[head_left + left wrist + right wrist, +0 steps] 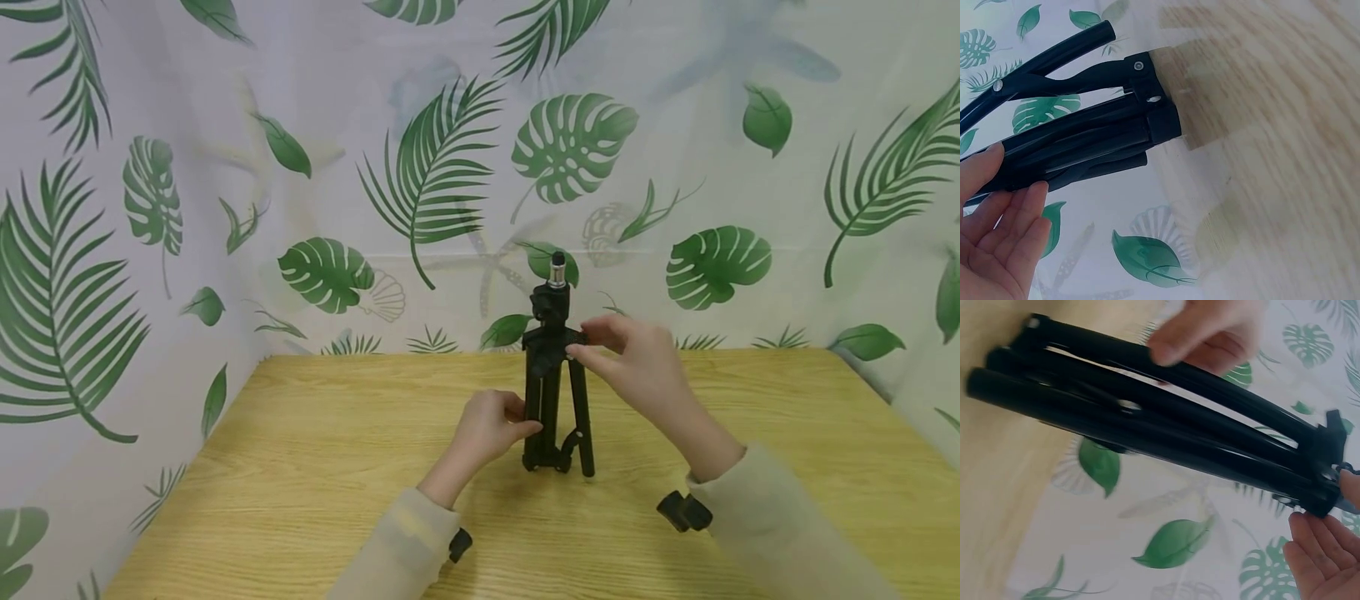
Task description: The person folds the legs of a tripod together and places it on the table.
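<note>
A black tripod (pixel 550 343) stands upright above the table, its metal-tipped post on top. Two of its legs lie close together, while the right leg slants slightly outward at the foot. My left hand (pixel 486 427) grips the legs low on the left, thumb in front. My right hand (pixel 643 360) pinches the collar at the leg tops from the right. In the left wrist view, a hinged brace (pixel 1085 74) links the splayed leg to the bottom bracket (pixel 1155 103). The right wrist view shows the legs (pixel 1166 447) lengthwise, with right fingertips (pixel 1316 540) at the collar.
The wood-grain table (pixel 315 467) extends on both sides of the tripod. Behind it hangs a white cloth (pixel 450 333) printed with green leaves. Black wrist mounts (pixel 684 511) show below the pale sleeves.
</note>
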### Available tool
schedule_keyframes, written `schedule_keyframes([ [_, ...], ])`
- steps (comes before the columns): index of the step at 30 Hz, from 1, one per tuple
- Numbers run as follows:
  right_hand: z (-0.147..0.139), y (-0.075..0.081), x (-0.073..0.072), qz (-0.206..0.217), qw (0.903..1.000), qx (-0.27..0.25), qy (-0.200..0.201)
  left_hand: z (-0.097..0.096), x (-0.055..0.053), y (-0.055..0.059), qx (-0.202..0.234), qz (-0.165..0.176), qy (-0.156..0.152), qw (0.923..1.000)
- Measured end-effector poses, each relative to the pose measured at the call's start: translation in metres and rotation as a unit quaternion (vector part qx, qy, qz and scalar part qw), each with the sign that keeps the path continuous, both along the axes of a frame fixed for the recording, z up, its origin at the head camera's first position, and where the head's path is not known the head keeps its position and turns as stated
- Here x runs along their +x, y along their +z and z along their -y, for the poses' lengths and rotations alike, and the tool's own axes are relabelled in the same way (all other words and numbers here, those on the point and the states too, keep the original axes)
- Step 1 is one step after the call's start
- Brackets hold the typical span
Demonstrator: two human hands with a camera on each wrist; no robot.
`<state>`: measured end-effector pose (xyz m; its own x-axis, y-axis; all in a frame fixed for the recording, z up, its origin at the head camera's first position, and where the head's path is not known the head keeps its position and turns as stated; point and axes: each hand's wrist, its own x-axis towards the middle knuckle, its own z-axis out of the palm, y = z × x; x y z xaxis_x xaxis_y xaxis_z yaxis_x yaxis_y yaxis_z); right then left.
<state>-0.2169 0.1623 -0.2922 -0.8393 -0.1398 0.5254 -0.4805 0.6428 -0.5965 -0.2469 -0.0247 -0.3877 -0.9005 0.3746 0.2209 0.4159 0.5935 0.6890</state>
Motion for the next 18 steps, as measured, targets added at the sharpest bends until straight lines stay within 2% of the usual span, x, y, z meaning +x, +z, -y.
schedule_keyframes([
  [7, -0.003, -0.025, 0.001, 0.026, 0.9994, 0.025, -0.001, 0.001, 0.000, 0.000, -0.006, -0.008, 0.002, 0.9999],
  [12, -0.003, -0.038, 0.002, 0.059, 0.9974, 0.041, 0.003, 0.001, -0.001, 0.000, -0.001, -0.006, -0.001, 1.0000],
  [18, -0.004, -0.052, 0.003, 0.074, 0.9958, 0.054, 0.000, 0.000, -0.001, 0.000, 0.004, 0.000, 0.000, 1.0000],
])
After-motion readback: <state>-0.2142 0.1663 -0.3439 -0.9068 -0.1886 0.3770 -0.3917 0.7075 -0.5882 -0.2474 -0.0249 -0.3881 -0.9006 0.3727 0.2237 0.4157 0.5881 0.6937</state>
